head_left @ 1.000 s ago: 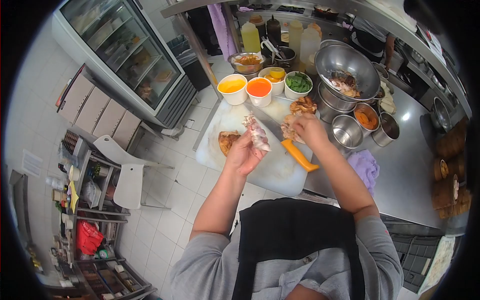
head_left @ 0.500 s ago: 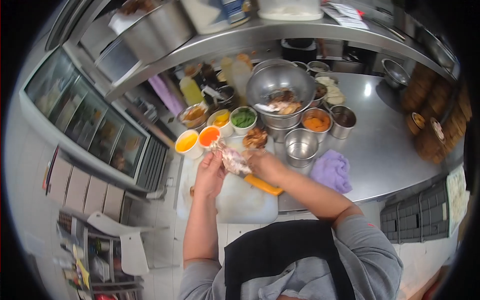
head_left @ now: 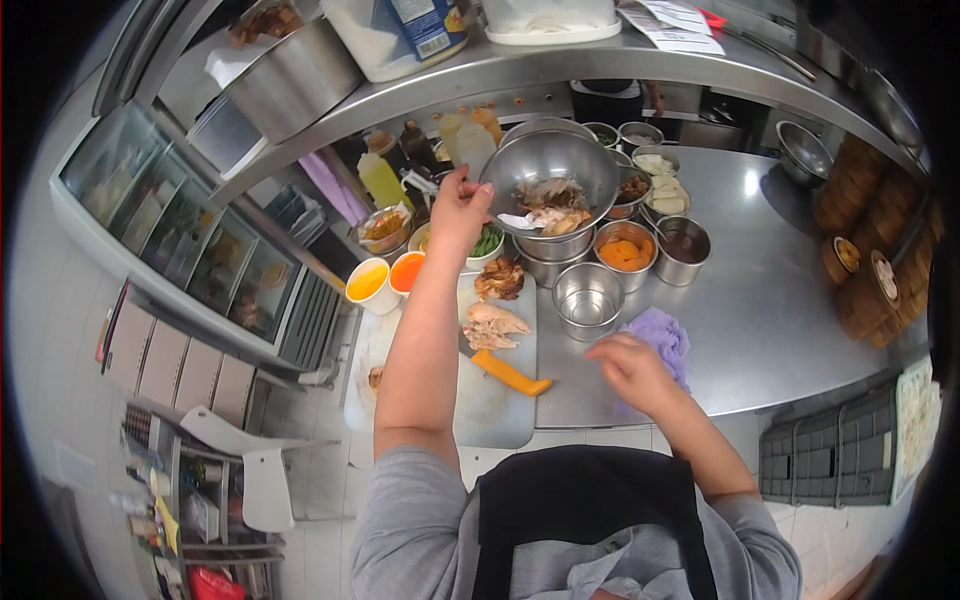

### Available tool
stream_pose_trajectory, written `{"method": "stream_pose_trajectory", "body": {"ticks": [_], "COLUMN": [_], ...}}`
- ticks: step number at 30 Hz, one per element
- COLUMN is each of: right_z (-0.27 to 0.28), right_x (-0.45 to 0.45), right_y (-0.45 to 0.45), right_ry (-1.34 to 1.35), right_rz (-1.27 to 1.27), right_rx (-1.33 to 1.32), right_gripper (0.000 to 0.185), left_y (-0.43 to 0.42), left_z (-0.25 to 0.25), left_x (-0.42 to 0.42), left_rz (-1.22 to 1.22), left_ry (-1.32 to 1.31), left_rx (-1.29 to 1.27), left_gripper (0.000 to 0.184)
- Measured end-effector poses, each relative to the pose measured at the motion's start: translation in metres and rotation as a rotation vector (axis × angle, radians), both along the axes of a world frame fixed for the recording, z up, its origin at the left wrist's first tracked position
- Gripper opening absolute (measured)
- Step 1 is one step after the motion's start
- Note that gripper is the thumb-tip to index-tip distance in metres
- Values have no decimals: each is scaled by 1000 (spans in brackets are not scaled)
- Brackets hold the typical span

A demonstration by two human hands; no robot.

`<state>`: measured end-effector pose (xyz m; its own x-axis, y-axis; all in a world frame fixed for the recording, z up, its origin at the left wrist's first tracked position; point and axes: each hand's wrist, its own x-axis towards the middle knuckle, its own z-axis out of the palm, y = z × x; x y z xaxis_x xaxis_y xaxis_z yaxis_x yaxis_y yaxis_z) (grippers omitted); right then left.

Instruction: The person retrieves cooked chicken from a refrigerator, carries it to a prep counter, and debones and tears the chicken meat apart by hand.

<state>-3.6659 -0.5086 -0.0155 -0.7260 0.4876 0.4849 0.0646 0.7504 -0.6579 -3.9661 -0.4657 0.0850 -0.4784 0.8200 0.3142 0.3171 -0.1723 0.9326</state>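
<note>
My left hand (head_left: 460, 212) is at the left rim of the large steel bowl (head_left: 600, 165), fingers drawn together; what they hold, if anything, is hidden. Dark and pale scraps (head_left: 555, 210) lie in the bowl. My right hand (head_left: 635, 372) hovers by the purple cloth (head_left: 660, 335), loosely curled with fingers apart and nothing visible in it. On the white cutting board (head_left: 480, 415) are pale shredded meat (head_left: 495, 325), a browned piece (head_left: 500, 280) and an orange-handled knife (head_left: 510, 372). Another brown piece (head_left: 376, 379) is partly behind my left forearm.
Cups of yellow sauce (head_left: 367, 283) and orange sauce (head_left: 406, 271) stand behind the board. An empty steel pot (head_left: 588, 298), a pot of orange pieces (head_left: 626, 250) and a dark-filled pot (head_left: 683, 250) stand right of it. A steel shelf (head_left: 560, 60) crosses above.
My left hand has moved up and away to the bowl, and the pale bony piece is no longer visible in it. My right hand has moved right, off the board. The view has swung rightward.
</note>
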Motion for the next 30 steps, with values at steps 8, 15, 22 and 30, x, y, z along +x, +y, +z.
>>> {"method": "stream_pose_trajectory", "body": {"ticks": [8,15,22,30], "right_z": [-39,-38,-23,-11], "right_x": [22,-42,-138,-251], "right_y": [33,-10,-85,-137], "right_ry": [117,-1,-244,-293], "right_rz": [-94,182,276,21], "right_rx": [-333,-643,-643,-214], "right_gripper": [14,13,11,17], "left_y": [-105,-225,-294,-318], "left_z": [-41,-46,-113,-147], "left_x": [-23,-51,-129,-108], "left_rz": [294,394,408,151], "left_ry": [234,288,283,242], "left_rx": [-72,-524,-805,-421], "left_gripper": [29,32,38,26]}}
